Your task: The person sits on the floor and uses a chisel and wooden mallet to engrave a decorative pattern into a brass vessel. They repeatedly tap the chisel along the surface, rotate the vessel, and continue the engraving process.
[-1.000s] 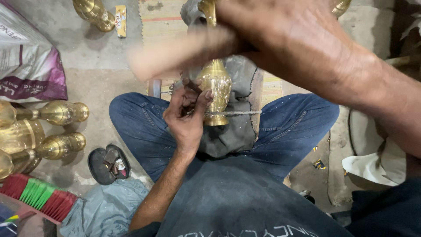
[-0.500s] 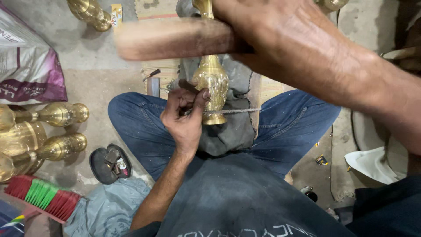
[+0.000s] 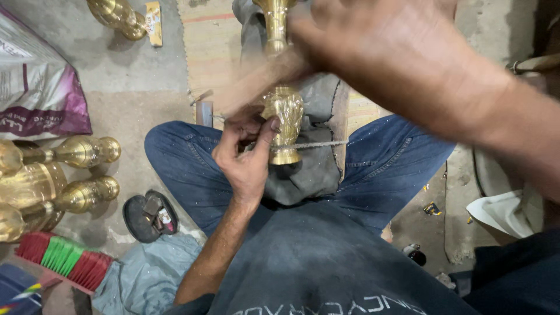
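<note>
Brass vases (image 3: 70, 175) at left, printed sack (image 3: 35, 93) upper left, red-green brush (image 3: 64, 259) lower left, black sandal (image 3: 150, 214) beside.

Two hands work here: the left hand (image 3: 248, 160) and the right hand (image 3: 373, 44). Five brass vases show: one (image 3: 283, 114) held, three (image 3: 87, 150) grouped left, one (image 3: 116, 14) above. One sandal (image 3: 150, 214).

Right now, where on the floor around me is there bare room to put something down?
Bare concrete floor lies open between the printed sack, the brass pieces at left and your left knee. It is crowded in your lap, where the left hand steadies the brass vase, and beside the sandal and brush.
</note>
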